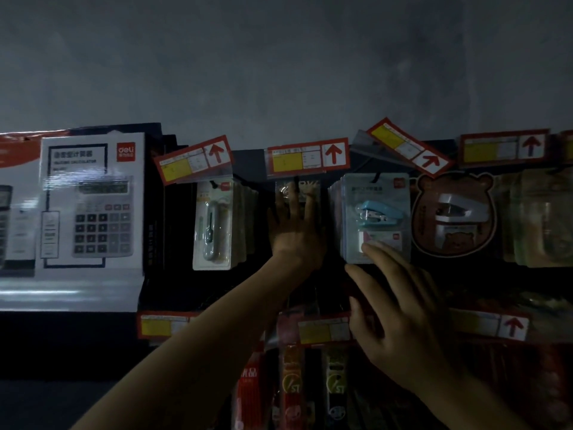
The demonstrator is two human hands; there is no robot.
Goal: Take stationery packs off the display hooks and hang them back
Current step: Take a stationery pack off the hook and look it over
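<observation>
Head view, dim: at far left stands a calculator box (93, 206), then a slim blister pack (214, 225) hangs from its hook. Next, the left hand (294, 234) reaches up with straight, spread fingers (293, 200) laid flat against a small clear-fronted pack (305, 187) under a red-arrow price tag (307, 158); it grips nothing. Right of it hangs the blue stapler pack (376, 212), at the front of a row on one hook. The right hand (406, 324) is released, fingers loosely extended, one fingertip touching that pack's lower edge. A bear-shaped stapler pack (454, 212) hangs further right. These packs look light, with stiff card and slick plastic. They are probably best pinched at the card's lower edge or sides, then drawn forward so the hanging hole slides off the hook.
</observation>
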